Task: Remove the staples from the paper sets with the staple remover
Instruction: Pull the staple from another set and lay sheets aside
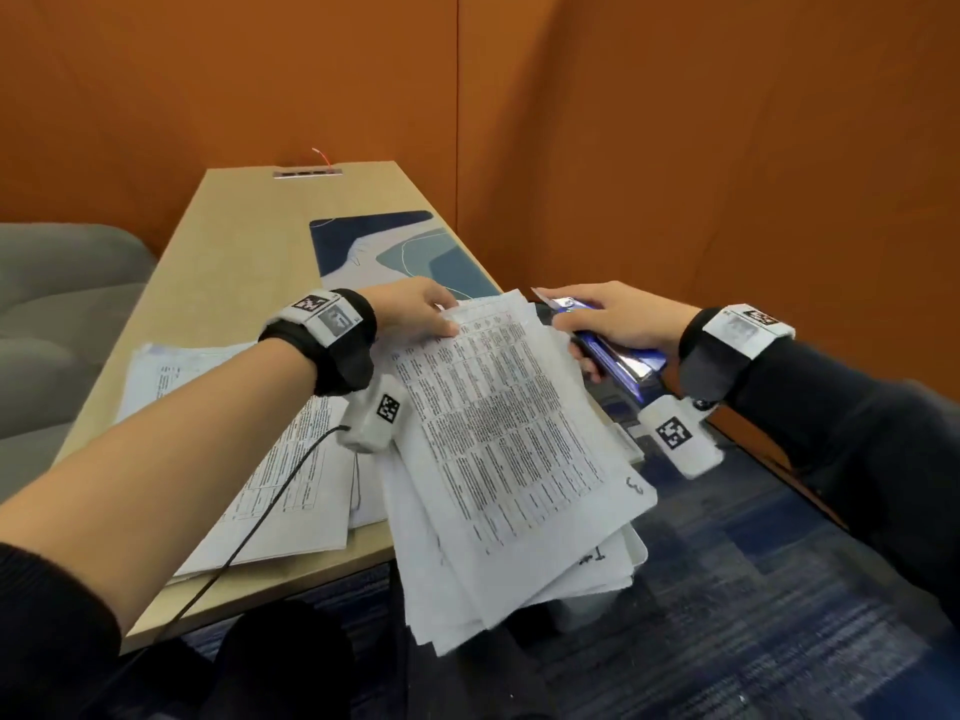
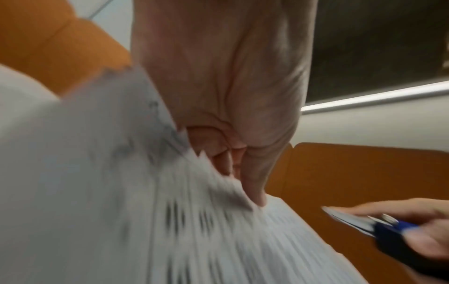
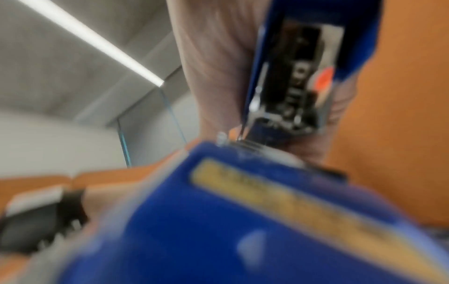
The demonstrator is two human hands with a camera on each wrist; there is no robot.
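Head view: my left hand [image 1: 415, 311] pinches the far top corner of the paper set [image 1: 509, 433], held off the desk [image 1: 234, 241] edge, long axis running toward me; my right hand [image 1: 623, 322] is wrapped round the blue staple remover [image 1: 597, 335], tip just right of that corner, pointing left at it. Handwritten "3" at the near corner; print unreadable. Left wrist view: fingers [image 2: 252, 184] clamp the blurred sheets, remover tip near. Right wrist view: yellow label, blurred, unreadable.
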